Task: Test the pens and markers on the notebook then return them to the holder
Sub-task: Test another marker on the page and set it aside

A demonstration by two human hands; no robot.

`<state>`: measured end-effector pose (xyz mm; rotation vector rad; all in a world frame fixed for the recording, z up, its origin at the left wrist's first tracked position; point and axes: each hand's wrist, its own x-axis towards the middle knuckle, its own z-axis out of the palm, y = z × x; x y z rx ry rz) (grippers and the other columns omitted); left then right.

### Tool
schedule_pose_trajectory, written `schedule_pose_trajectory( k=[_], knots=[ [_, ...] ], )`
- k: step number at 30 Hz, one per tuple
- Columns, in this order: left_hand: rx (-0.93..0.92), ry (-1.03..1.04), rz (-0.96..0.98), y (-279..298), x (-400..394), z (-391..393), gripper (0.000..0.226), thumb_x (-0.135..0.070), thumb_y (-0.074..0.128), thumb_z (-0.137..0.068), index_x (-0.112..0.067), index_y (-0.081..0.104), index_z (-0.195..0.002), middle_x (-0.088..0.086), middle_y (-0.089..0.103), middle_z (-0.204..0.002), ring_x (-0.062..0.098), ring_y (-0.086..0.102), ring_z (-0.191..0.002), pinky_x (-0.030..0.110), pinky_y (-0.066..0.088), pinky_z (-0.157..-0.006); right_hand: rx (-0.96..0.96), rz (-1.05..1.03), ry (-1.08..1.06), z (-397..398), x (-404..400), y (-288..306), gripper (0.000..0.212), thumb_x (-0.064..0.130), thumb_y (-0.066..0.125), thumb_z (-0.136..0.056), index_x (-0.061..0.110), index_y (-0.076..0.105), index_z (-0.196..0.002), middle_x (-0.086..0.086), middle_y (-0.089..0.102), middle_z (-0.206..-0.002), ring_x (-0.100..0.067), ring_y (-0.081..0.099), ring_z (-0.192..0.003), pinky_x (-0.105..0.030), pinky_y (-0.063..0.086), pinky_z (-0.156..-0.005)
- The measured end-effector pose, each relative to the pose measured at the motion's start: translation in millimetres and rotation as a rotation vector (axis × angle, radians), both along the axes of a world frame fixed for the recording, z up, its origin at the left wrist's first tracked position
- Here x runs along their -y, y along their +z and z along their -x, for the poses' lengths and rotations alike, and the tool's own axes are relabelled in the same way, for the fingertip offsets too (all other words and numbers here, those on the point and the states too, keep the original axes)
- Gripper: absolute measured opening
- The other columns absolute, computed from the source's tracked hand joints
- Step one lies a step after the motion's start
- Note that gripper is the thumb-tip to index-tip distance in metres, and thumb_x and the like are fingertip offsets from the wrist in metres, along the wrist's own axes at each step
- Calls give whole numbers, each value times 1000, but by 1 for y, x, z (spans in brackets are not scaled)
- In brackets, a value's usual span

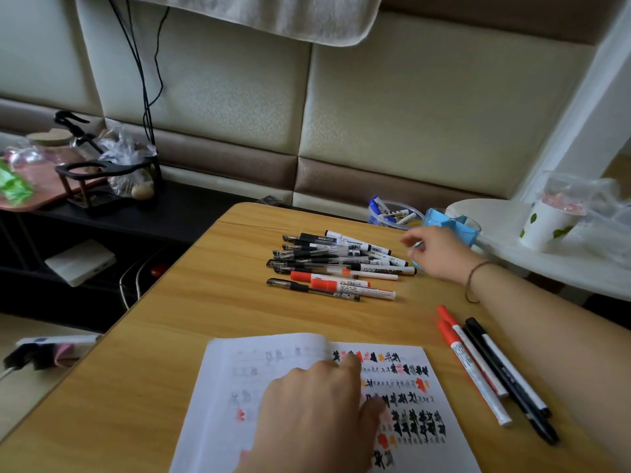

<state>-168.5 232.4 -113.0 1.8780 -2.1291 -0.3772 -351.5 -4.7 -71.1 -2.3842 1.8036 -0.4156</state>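
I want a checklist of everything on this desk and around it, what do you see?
Surface: wooden table, light brown.
Job's things: open notebook with red and black test marks; pile of black and red pens; four markers set aside at right; blue holder at far edge.
Clutter: clear tub of blue markers; white paper cup.
Grippers: left hand presses the notebook; right hand reaches beside the holder, fingers curled; contents unclear.
Cables: black cables hang down the wall.
Surroundings: padded wall panels; dark shelf.
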Motion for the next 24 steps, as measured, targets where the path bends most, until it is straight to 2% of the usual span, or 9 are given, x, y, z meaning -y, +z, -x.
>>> schedule_pose_trajectory(
  k=[3,5,9,12,16,19,22,24],
  knots=[
    [41,10,-25,0,4,1,40,-61,40,-91,-28,40,-113,-1,60,-112,27,60,-102,33,41,-72,-150,-34,-15,-26,24,-20,36,5,53,-94,13,59,-128,-6,63,-125,-20,60,-109,-32,51,-94],
    [52,12,-54,1,5,2,43,-59,43,-91,-28,39,-120,-1,59,-115,28,59,-103,33,37,-70,-218,-90,-67,-34,41,-27,27,16,52,-97,10,64,-120,-8,67,-113,-20,62,-100,-33,53,-89],
    [35,-14,-91,4,8,0,42,-57,46,-90,-29,39,-122,-1,60,-116,29,59,-102,25,28,-60,-317,-146,-111,-41,63,-31,28,32,53,-96,10,67,-105,-7,68,-96,-20,63,-87,-36,54,-83],
    [13,-14,-82,8,8,-5,40,-60,43,-90,-31,40,-117,-3,60,-114,29,59,-102,32,34,-65,-364,-163,-86,-40,69,-30,28,33,53,-96,11,68,-103,-7,68,-96,-21,62,-89,-36,53,-83],
    [6,-6,-48,8,7,-6,40,-62,41,-90,-30,42,-113,-4,61,-113,29,59,-102,34,37,-69,-457,-279,-13,-39,67,-19,25,35,58,-93,13,67,-101,-6,70,-97,-21,65,-91,-35,55,-83],
    [7,-3,-48,7,7,-3,42,-62,41,-90,-28,42,-115,-2,61,-114,31,59,-103,35,36,-69,-510,-373,22,-38,60,-13,28,42,63,-88,16,65,-100,-3,70,-96,-18,63,-82,-33,54,-77],
    [17,-2,-42,8,6,0,42,-61,41,-91,-28,42,-118,-1,60,-118,31,58,-105,36,34,-68,-545,-375,23,-38,54,-13,35,46,59,-89,14,61,-106,-6,69,-101,-19,64,-86,-34,53,-77],
    [19,-3,-30,8,5,0,42,-61,41,-91,-29,42,-118,-1,61,-118,31,59,-105,35,34,-69,-532,-348,8,-38,49,-15,34,44,54,-91,13,61,-102,-7,69,-99,-19,62,-81,-34,53,-73]
  ],
)
